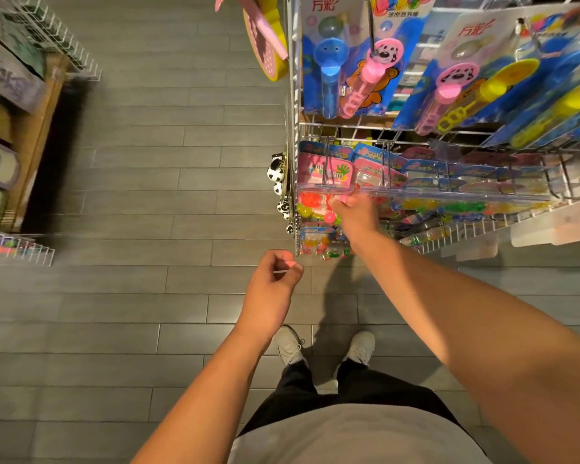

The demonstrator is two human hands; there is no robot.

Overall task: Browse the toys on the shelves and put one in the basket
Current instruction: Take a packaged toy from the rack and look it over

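My right hand reaches into the wire toy rack on the right. Its fingers curl round the lower edge of a pink blister-packed toy that hangs on a hook at the rack's left end. Lower and to the left, just clear of the rack's corner, my left hand has its fingers curled and pinches a thin white strip. What the strip belongs to is hidden. No basket shows in this view.
Bubble wands on blue cards hang on the upper rack. Black-and-white ball keychains dangle on the rack's left side. A wooden stand with boxes and white wire trays is at far left. Grey plank floor lies between.
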